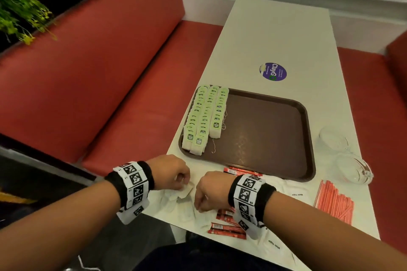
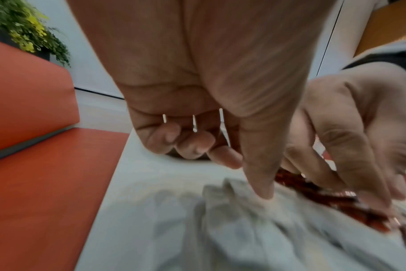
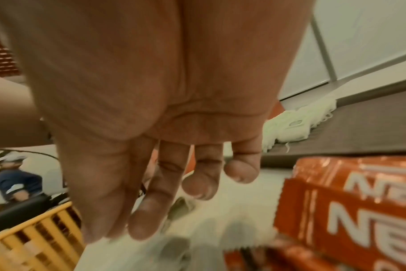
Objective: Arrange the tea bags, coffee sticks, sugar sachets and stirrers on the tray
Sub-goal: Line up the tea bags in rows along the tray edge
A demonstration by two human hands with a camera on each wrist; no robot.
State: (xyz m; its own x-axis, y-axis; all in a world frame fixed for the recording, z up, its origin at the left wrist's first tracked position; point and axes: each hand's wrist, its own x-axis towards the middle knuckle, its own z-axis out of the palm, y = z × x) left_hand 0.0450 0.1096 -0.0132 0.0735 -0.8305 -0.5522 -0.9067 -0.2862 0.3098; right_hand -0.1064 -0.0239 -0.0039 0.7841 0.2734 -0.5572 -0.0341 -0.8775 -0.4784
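A brown tray carries three rows of green-tagged tea bags along its left side. Loose white tea bags lie at the table's near-left corner. My left hand hovers over them with fingers curled and pinches one tea bag; its thumb presses on the pile. My right hand is just to the right. Its fingers point down, relaxed, and touch the loose bags. Red coffee sticks lie under the right wrist, white sugar sachets and orange stirrers further right.
Two clear glasses stand right of the tray near the table edge. A purple sticker marks the table beyond the tray. A red bench runs along the left. More coffee sticks lie at the tray's near rim.
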